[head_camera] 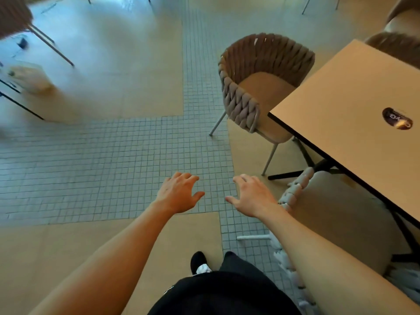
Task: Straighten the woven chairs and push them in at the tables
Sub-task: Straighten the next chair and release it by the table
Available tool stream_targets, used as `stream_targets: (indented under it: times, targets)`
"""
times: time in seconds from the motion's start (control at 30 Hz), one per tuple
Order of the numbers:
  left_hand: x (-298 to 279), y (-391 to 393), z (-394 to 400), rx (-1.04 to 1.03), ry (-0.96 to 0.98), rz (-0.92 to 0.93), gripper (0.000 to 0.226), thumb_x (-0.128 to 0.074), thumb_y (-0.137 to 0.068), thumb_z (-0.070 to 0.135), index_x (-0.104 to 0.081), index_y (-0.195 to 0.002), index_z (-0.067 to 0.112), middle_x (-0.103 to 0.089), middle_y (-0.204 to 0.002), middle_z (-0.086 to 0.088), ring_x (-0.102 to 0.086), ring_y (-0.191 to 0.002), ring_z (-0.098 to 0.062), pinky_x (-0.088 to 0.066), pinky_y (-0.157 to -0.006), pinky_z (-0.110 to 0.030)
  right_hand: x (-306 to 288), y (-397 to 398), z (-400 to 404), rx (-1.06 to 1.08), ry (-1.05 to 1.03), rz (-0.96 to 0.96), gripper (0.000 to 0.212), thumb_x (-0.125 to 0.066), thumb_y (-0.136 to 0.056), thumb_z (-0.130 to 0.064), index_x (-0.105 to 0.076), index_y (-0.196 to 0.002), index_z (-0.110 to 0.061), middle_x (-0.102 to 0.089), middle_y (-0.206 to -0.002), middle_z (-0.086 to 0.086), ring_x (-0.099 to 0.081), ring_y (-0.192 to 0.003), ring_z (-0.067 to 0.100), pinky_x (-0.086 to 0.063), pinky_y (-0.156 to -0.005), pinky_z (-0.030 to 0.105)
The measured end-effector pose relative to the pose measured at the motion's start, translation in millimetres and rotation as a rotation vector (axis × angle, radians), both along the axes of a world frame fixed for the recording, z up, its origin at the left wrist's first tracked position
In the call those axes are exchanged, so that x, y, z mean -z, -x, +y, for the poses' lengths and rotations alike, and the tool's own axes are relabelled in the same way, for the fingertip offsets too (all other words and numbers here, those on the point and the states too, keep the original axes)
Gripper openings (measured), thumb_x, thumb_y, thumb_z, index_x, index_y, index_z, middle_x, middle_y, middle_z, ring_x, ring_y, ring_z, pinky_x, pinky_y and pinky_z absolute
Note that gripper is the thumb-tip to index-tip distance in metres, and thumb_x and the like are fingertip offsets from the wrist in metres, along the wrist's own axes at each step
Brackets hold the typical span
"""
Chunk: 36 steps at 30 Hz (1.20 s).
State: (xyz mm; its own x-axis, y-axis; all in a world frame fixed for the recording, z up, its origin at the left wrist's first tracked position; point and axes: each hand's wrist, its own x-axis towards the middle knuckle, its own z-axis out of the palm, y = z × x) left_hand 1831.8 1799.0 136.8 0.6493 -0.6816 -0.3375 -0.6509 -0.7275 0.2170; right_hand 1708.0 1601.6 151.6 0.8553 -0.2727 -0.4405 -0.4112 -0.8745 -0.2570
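Both arms reach forward over the floor [113, 155], which is part small grey tiles and part plain tan. The left grip [179, 194] hangs in the air with its fingers spread and slightly bent, holding nothing. The right grip [252, 194] is the same, fingers spread and empty, just left of the white woven rim of the near chair [341, 214]. That chair sits at the lower right with its pale seat partly under the edge of the desk [345, 92], and the right forearm crosses over its back. I cannot tell whether the arm touches the weave. The far chair [256, 83], with a brown woven back and a tan seat, stands at the desk's far-left corner, turned at an angle to it; its seat front is just under the corner, while its back and thin metal legs stand out on the floor. A dark oval sticker [397, 118] lies on the desk top. A third woven back [395, 46] shows beyond the far side of the desk. At the upper left another chair [16, 17] and a blurred pale bag [29, 78] stand well apart from the hands. Below, black clothing and a black shoe [198, 260] show.
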Motion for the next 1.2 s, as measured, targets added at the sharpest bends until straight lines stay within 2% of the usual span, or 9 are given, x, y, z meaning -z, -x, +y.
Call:
stream_targets:
  times: [0.3, 0.83, 1.2]
  targets:
    - [12.4, -83.8, -20.5, -0.074, -0.018, 0.010, 0.068, -0.047, -0.096, 0.062, -0.038, -0.151, 0.024, -0.047, -0.150, 0.001, -0.041, -0.137, -0.021, -0.039, -0.110, -0.045, 17.8, -105.8, -22.1, -0.047, -0.024, 0.019, 0.077, -0.058, -0.093, -0.062, -0.035, -0.154, -0.021, -0.037, -0.158, 0.003, -0.032, -0.145, 0.025, -0.033, -0.118, 0.045]
    - [22.5, -264.1, -113.6, -0.176, -0.040, 0.049, 0.068, -0.047, -0.096, 0.061, -0.037, -0.151, 0.024, -0.048, -0.148, 0.001, -0.042, -0.137, -0.021, -0.040, -0.109, -0.045, 29.7, -300.7, -126.3, -0.149, -0.031, 0.057, 0.071, -0.060, -0.092, -0.060, -0.042, -0.147, -0.019, -0.044, -0.150, 0.005, -0.037, -0.139, 0.027, -0.035, -0.115, 0.047]
    - [38.0, -460.1, -134.2, -0.065, -0.034, 0.030, 0.067, -0.047, -0.097, 0.058, -0.036, -0.152, 0.022, -0.048, -0.148, -0.001, -0.043, -0.135, -0.023, -0.041, -0.108, -0.046, 47.1, -478.9, -130.8, -0.115, -0.004, 0.083, 0.078, -0.057, -0.090, -0.066, -0.039, -0.151, -0.021, -0.042, -0.153, 0.004, -0.036, -0.141, 0.027, -0.034, -0.116, 0.048]
